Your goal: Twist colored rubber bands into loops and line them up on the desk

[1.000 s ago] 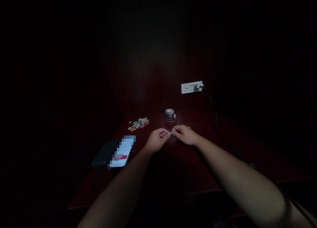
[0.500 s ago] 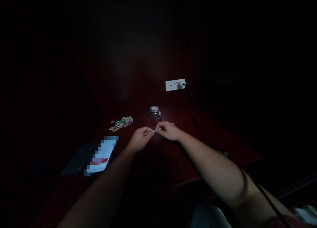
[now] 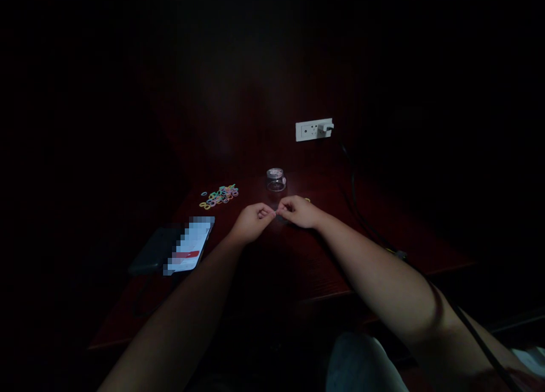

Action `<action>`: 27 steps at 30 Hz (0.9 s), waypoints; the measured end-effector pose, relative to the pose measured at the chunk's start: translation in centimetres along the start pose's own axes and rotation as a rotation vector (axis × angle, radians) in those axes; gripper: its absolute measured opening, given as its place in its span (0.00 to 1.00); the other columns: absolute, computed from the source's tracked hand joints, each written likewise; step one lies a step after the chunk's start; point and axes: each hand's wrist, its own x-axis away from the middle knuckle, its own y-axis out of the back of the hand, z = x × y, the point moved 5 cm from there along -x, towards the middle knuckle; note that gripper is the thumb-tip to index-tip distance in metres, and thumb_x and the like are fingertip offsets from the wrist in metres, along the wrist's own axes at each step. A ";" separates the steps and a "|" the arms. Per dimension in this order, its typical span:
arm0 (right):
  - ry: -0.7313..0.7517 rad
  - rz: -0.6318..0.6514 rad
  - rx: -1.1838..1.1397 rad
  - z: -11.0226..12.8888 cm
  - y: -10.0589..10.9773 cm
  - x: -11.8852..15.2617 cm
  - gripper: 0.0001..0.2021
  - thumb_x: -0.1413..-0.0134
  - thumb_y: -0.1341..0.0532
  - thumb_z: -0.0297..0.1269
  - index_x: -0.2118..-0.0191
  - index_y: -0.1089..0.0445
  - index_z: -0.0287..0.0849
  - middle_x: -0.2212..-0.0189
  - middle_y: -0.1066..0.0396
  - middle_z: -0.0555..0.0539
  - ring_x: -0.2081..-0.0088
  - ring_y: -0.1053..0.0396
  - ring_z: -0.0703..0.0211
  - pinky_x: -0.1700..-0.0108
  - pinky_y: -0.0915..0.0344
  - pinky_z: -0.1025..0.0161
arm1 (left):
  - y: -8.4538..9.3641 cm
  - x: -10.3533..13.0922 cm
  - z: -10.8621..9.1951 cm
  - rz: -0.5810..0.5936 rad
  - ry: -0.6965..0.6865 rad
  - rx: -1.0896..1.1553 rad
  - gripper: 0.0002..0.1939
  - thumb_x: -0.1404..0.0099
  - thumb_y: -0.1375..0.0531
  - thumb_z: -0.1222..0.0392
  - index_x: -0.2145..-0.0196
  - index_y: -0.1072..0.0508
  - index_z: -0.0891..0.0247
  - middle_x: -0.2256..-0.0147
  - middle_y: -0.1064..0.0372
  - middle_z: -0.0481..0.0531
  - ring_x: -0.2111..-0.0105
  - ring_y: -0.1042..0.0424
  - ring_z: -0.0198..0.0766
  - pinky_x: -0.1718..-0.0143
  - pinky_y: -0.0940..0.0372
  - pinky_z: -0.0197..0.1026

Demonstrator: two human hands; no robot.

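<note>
Dim reddish-black wall fills the top of the frame, and below it a dark red-brown desk spreads across the middle. Two bare forearms reach in from the lower left and lower right corners. At the bottom, right of centre, is a pale rounded shape, too dim to name. A black cable curves down the right side of the frame. At centre left lies a dark flat box, with a lit phone just beside it; its screen shows a red block, and pixelation hides the rest. The left hand and right hand meet near the centre. Upper right of them, a white socket plate carries a white plug. Just above the hands stands a clear jar, the markings on its top too small to read. Left of it is a loose heap of coloured bands; a yellow band peeks out behind the right hand. Both hands' fingers are pinched narrow, tip to tip, with a tiny pale sliver between them, too small to identify.
</note>
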 end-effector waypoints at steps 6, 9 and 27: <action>-0.030 0.072 -0.013 -0.6 -0.5 0.0 0.09 0.50 0.46 0.38 0.74 0.36 0.37 0.82 0.39 0.53 0.80 0.45 0.69 0.77 0.50 0.70 | -0.1 0.0 0.2 0.010 0.024 0.000 0.11 0.45 0.43 0.55 0.71 0.29 0.68 0.75 0.31 0.50 0.76 0.35 0.31 0.73 0.39 0.34; -0.040 0.088 -0.023 -0.6 -0.6 0.0 0.08 0.51 0.46 0.37 0.74 0.36 0.37 0.82 0.38 0.53 0.79 0.44 0.69 0.76 0.49 0.70 | -0.3 0.0 0.5 0.018 0.023 0.026 0.11 0.45 0.42 0.55 0.71 0.29 0.68 0.74 0.31 0.50 0.75 0.35 0.32 0.73 0.39 0.34; -0.153 0.100 -0.150 -1.6 -0.8 0.0 0.09 0.51 0.46 0.39 0.73 0.36 0.38 0.82 0.37 0.53 0.82 0.41 0.69 0.80 0.46 0.71 | -0.1 0.0 1.3 0.022 0.031 0.032 0.12 0.44 0.44 0.54 0.70 0.28 0.67 0.74 0.31 0.51 0.74 0.34 0.33 0.73 0.40 0.34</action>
